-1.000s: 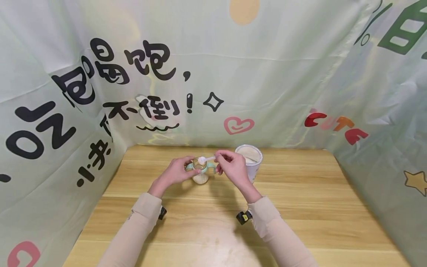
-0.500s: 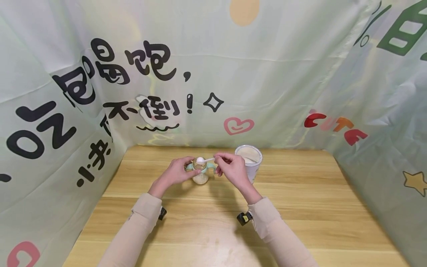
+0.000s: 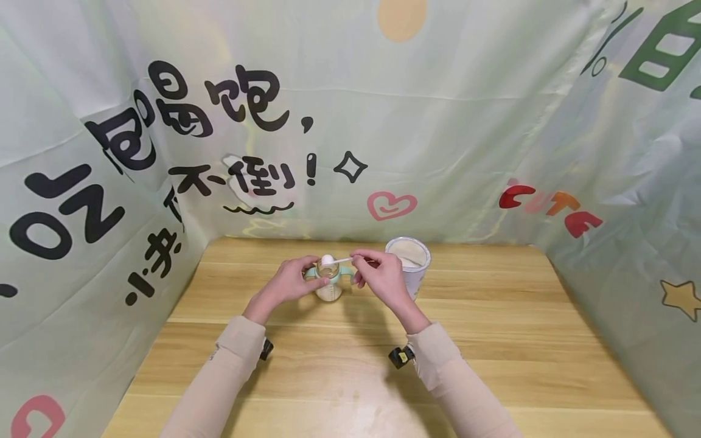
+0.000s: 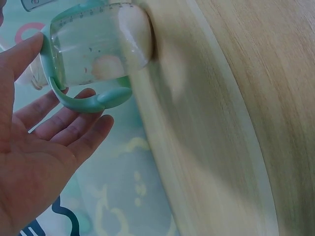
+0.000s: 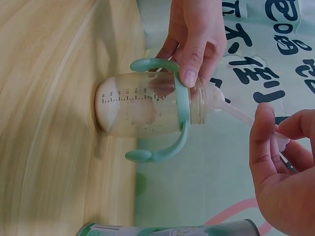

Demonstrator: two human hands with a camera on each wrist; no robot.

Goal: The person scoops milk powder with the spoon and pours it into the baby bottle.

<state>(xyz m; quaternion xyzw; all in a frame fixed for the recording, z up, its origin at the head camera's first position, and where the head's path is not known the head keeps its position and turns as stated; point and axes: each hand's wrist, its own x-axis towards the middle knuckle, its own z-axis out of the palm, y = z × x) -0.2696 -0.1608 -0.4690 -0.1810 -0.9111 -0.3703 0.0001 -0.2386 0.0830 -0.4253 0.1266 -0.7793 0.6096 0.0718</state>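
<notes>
A clear baby bottle (image 5: 142, 103) with a pale green two-handled ring stands upright on the table, with whitish contents at its bottom. My left hand (image 3: 292, 280) grips it around the ring near the neck, thumb in front and fingers behind. With the thumb and fingers of my right hand (image 3: 380, 277) I pinch the handle of a white measuring scoop (image 5: 236, 111). Its bowl is at the bottle's open mouth; whether powder is still in it I cannot tell. Just right of that hand stands an open milk powder can (image 3: 414, 280), partly hidden by it.
The wooden table (image 3: 339, 377) ends at the back against a printed cloth backdrop (image 3: 460, 134), which also rises along the left and right sides. Both sleeves reach in from the front edge, with small black devices near the cuffs.
The scoop's bowl has shifted slightly left and up at the bottle's mouth, and it appears turned. My left hand and the bottle hold their place; the right hand has hardly moved.
</notes>
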